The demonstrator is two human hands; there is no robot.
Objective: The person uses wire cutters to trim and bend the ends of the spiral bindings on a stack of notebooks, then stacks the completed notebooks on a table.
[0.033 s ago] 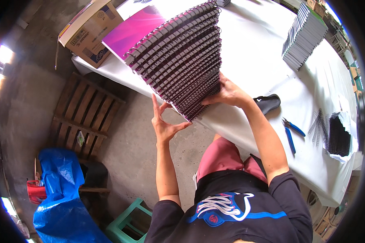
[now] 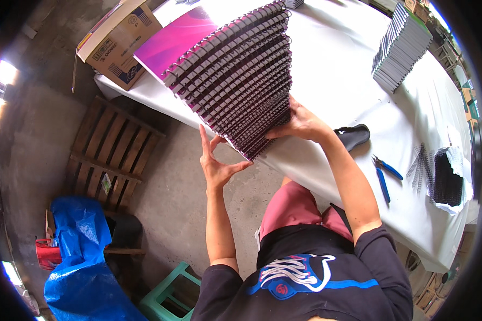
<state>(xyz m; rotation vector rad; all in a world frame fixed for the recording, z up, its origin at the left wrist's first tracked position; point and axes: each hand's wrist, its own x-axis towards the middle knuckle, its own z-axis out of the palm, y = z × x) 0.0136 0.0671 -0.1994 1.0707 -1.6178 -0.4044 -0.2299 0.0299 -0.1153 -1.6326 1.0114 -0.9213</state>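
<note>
At the near edge of the white table [image 2: 337, 59] stood a stack [image 2: 235, 88] of spiral notebooks, pink cover on top, coils facing the person; right hand [image 2: 303, 123] held its lower right corner, thumb on the coils, fingers round the side, tips partly hidden; left hand [image 2: 217, 167] was spread wide by the lower left corner, thumb tip at the bottom edge, index pointing up; firmness of contact there, cannot tell; blue pliers [image 2: 379, 163] and loose coils [image 2: 420, 167] lay to the right.
</note>
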